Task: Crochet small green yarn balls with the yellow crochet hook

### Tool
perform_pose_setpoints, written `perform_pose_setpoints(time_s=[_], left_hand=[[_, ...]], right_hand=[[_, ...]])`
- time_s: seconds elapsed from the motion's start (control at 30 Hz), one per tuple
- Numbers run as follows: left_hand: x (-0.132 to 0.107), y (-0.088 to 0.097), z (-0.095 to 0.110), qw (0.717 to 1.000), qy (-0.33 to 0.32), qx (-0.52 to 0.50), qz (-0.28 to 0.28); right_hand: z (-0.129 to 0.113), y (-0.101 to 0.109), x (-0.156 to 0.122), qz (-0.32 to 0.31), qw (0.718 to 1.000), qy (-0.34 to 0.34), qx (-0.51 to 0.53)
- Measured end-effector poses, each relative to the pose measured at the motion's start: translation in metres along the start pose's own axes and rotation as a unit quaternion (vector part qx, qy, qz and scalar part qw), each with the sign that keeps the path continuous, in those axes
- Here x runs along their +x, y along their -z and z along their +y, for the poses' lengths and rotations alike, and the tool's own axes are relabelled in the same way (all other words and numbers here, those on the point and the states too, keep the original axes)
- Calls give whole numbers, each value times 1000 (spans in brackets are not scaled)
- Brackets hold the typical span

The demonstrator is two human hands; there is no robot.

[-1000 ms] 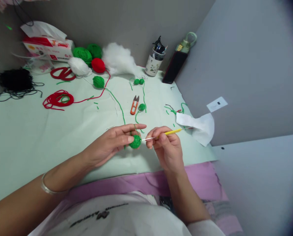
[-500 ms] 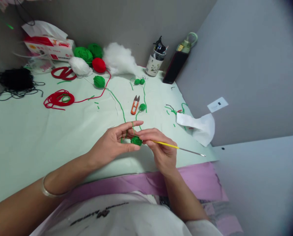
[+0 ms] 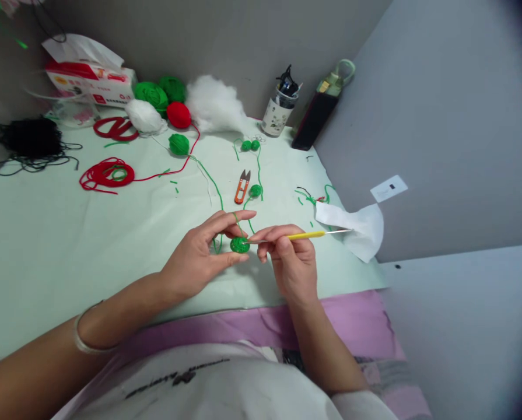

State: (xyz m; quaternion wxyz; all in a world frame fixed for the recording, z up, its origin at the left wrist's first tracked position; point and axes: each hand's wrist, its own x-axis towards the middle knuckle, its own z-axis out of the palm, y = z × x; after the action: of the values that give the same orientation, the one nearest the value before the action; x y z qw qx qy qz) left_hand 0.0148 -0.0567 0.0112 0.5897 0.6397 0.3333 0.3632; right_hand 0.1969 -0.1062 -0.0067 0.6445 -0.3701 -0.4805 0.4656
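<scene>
Holding a sm. green crocheted piece (image 3: 240, 244) over the near part of the tabletop (image 3: 37, 251), the L hand (image 3: 193, 254) has its grip closed on it, thumb on the near side, fingers on the far side. Green strand (image 3: 237, 222) passes over L index finger, down twd the piece. R hand (image 3: 293, 259) has its grip closed on a yellow-handled hook (image 3: 307, 235), held pen-style; one metal end is at the piece, can't tell if it's thru a stitch. Other metal end points R, overlapping a white sheet (image 3: 363, 233) in this view. Bangle (image 3: 76, 333) on L forearm.

Just beyond the hands: orange snips (image 3: 242, 188), blades pointing away, w/ a sm. green ball (image 3: 255, 191) just R of them, yarn tail trailing back twd the hands. Farther back, a pair of sm. green balls (image 3: 246, 145) side by side. To the L, a green yarn ball (image 3: 179, 144), its strand running to the L hand, & a flat red coil (image 3: 107, 174).

Back row, L to R: black yarn heap (image 3: 30, 140), tissue pack (image 3: 92, 81), red-handled scissors (image 3: 115, 129), white yarn ball (image 3: 144, 116), red yarn ball (image 3: 179, 115) w/ 2 bigger green balls (image 3: 151, 96) behind, fluffy white stuffing (image 3: 214, 105), pen cup (image 3: 277, 115), dark tilted bottle (image 3: 315, 116). Yarn scraps (image 3: 311, 199) lie near the sheet.
</scene>
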Motion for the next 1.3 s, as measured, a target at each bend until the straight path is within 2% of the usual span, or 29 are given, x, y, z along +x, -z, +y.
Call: perform_pose_setpoints(time_s=[0.23, 0.4, 0.6, 0.87, 0.97, 1.17, 1.3], left_hand=[[-1, 0, -1, 1000, -19, 16, 6], [-1, 0, -1, 1000, -18, 24, 4], [-1, 0, -2, 999, -22, 33, 18], [-1, 0, -3, 999, -23, 34, 17], [-1, 0, 0, 999, -17, 28, 17], [0, -2, 4, 1000, 25, -2, 4], [0, -1, 4, 1000, 18, 1, -1]], right_hand=[[-4, 5, -2, -27, 999, 0, -44], [-7, 6, -1, -51, 997, 29, -57], [-8, 2, -1, -27, 996, 30, -81], [-11, -5, -4, -16, 985, 92, -146], [-9, -3, -4, -7, 988, 74, -134], [-1, 3, -2, -2, 999, 4, -39], [-3, 4, -1, -9, 999, -2, -32]])
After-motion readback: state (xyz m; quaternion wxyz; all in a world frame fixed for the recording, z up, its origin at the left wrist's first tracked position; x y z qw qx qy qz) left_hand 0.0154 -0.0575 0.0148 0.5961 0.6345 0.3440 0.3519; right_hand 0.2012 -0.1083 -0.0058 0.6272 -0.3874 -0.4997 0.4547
